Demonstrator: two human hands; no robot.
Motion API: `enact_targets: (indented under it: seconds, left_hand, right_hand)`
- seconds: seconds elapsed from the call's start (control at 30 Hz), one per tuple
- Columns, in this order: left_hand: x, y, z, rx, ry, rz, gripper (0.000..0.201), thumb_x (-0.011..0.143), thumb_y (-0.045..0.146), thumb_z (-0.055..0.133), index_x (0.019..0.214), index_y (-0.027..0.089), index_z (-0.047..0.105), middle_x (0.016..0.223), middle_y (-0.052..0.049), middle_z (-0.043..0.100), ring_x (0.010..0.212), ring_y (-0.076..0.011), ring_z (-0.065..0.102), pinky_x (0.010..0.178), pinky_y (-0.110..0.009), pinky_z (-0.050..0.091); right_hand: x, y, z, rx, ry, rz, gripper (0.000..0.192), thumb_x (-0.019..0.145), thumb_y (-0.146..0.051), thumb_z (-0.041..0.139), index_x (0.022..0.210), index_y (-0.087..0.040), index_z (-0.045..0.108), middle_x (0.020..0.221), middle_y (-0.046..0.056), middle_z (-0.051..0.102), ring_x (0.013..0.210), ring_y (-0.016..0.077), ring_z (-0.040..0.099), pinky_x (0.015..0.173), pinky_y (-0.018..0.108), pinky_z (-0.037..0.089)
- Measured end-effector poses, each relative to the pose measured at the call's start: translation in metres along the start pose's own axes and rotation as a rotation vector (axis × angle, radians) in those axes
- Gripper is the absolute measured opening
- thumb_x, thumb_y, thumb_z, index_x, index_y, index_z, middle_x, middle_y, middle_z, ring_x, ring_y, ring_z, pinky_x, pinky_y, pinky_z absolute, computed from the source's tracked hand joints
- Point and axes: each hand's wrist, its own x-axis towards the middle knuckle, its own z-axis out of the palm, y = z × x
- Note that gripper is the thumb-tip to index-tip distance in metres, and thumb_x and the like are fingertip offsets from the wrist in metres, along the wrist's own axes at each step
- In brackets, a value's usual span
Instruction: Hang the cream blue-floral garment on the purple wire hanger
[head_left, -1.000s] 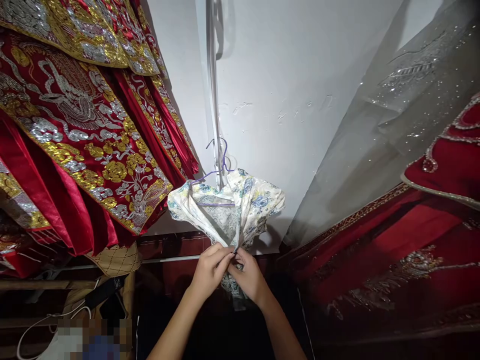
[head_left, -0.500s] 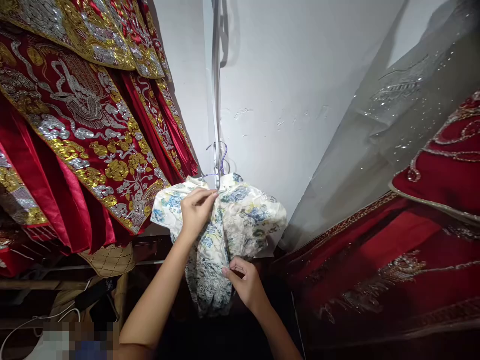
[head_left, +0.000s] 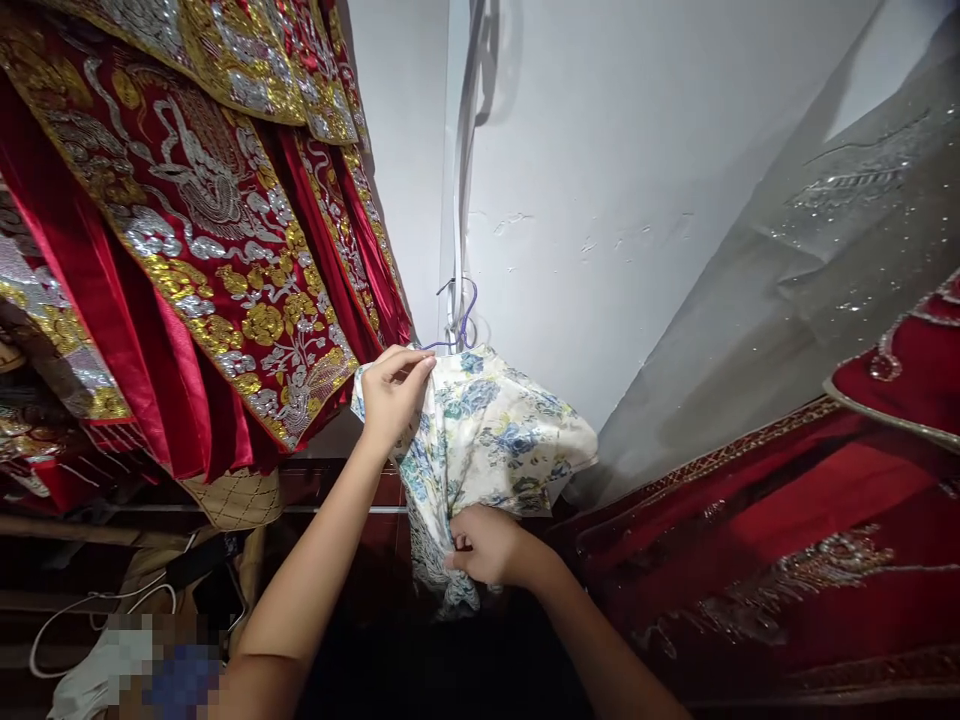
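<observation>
A small white garment with a blue and yellow flower print (head_left: 495, 430) hangs on a purple wire hanger (head_left: 463, 318) against the white wall. My left hand (head_left: 391, 392) pinches the garment's upper left edge, close to the hanger's shoulder. Lower down, my right hand (head_left: 484, 545) is closed around the gathered front of the cloth, near its hem. The hanger's hook sits on a thin pale strip (head_left: 459, 200) running down the wall.
Red robes with gold and silver embroidery (head_left: 195, 230) hang close on the left. A sheer grey sequinned fabric (head_left: 787, 270) and a red embroidered dress (head_left: 787, 540) fill the right. A white cable (head_left: 90, 615) and dark clutter lie at lower left.
My left hand rose from the hem to the garment's top edge by the hanger. The right hand stayed low on the bunched cloth. The view shifted slightly to the left.
</observation>
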Motion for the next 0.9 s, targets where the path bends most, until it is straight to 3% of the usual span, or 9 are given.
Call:
enact_targets:
  seconds: [0.1,0.13,0.23,0.27,0.33,0.43,0.5,0.73,0.9]
  left_hand:
    - [-0.003,0.012,-0.004,0.03,-0.07,0.112,0.013,0.089,0.023,0.067,0.095,0.021,0.077,0.09,-0.005,0.072,0.083,-0.0163,0.066,0.072,-0.029,0.052]
    - [-0.006,0.015,-0.004,0.04,-0.1,0.162,0.013,0.089,0.021,0.066,0.096,0.021,0.077,0.09,-0.006,0.073,0.083,-0.0163,0.066,0.074,-0.03,0.053]
    - [-0.014,0.019,-0.004,0.048,-0.135,0.282,0.013,0.088,0.017,0.067,0.096,0.021,0.076,0.089,-0.006,0.074,0.082,-0.0167,0.068,0.076,-0.032,0.055]
    - [-0.016,0.02,-0.003,0.046,-0.115,0.304,0.014,0.087,0.016,0.068,0.097,0.021,0.076,0.088,-0.006,0.074,0.082,-0.0171,0.068,0.075,-0.032,0.055]
    - [-0.022,0.018,-0.002,0.038,-0.046,0.327,0.014,0.085,0.014,0.07,0.096,0.021,0.076,0.088,-0.006,0.075,0.081,-0.0175,0.069,0.075,-0.033,0.056]
    - [-0.029,0.011,0.0,0.028,0.061,0.314,0.014,0.082,0.013,0.073,0.093,0.021,0.076,0.085,-0.005,0.074,0.079,-0.0175,0.07,0.074,-0.033,0.057]
    - [-0.034,0.006,0.003,0.02,0.09,0.288,0.012,0.081,0.014,0.074,0.09,0.021,0.076,0.083,-0.004,0.074,0.077,-0.0174,0.07,0.072,-0.033,0.057]
    - [-0.062,-0.01,0.027,-0.059,0.173,0.228,0.011,0.08,0.01,0.074,0.086,0.019,0.073,0.08,-0.004,0.072,0.075,-0.0157,0.068,0.07,-0.031,0.055]
    - [-0.06,-0.007,0.024,-0.04,0.108,0.175,0.005,0.084,0.016,0.071,0.087,0.019,0.073,0.081,-0.005,0.072,0.076,-0.017,0.067,0.07,-0.033,0.055]
  right_hand:
    - [-0.003,-0.018,-0.04,0.199,-0.039,-0.211,0.015,0.083,-0.03,0.065,0.076,-0.018,0.071,0.065,0.002,0.065,0.054,0.0141,0.049,0.051,0.027,0.035]
    - [-0.002,-0.025,-0.056,0.282,0.041,-0.261,0.02,0.088,-0.032,0.06,0.094,-0.02,0.074,0.075,0.004,0.069,0.059,0.0151,0.053,0.053,0.027,0.038]
    - [0.005,-0.042,-0.099,0.337,0.557,-0.238,0.039,0.094,-0.038,0.053,0.13,-0.024,0.061,0.081,0.003,0.065,0.062,0.0154,0.053,0.055,0.026,0.041]
    - [0.009,-0.045,-0.11,0.306,0.668,-0.228,0.041,0.094,-0.038,0.053,0.132,-0.024,0.058,0.077,0.001,0.062,0.061,0.0152,0.052,0.055,0.026,0.04]
    - [0.018,-0.047,-0.121,0.235,0.723,-0.239,0.036,0.094,-0.04,0.052,0.125,-0.024,0.061,0.067,-0.002,0.054,0.057,0.0145,0.047,0.054,0.026,0.036]
    - [0.026,-0.043,-0.122,0.211,0.648,-0.281,0.027,0.095,-0.044,0.05,0.096,-0.022,0.066,0.059,-0.004,0.045,0.053,0.0134,0.04,0.053,0.025,0.032]
    - [0.03,-0.041,-0.117,0.243,0.634,-0.314,0.029,0.096,-0.045,0.049,0.088,-0.022,0.064,0.061,-0.003,0.045,0.055,0.013,0.039,0.054,0.025,0.032]
    - [0.053,-0.039,-0.105,0.357,0.828,-0.387,0.033,0.097,-0.046,0.046,0.084,-0.019,0.059,0.067,-0.001,0.049,0.059,0.0128,0.042,0.056,0.025,0.033]
    - [0.055,-0.029,-0.113,0.086,0.867,-0.342,0.03,0.098,-0.042,0.045,0.089,-0.02,0.063,0.07,0.0,0.057,0.06,0.0132,0.047,0.061,0.024,0.035]
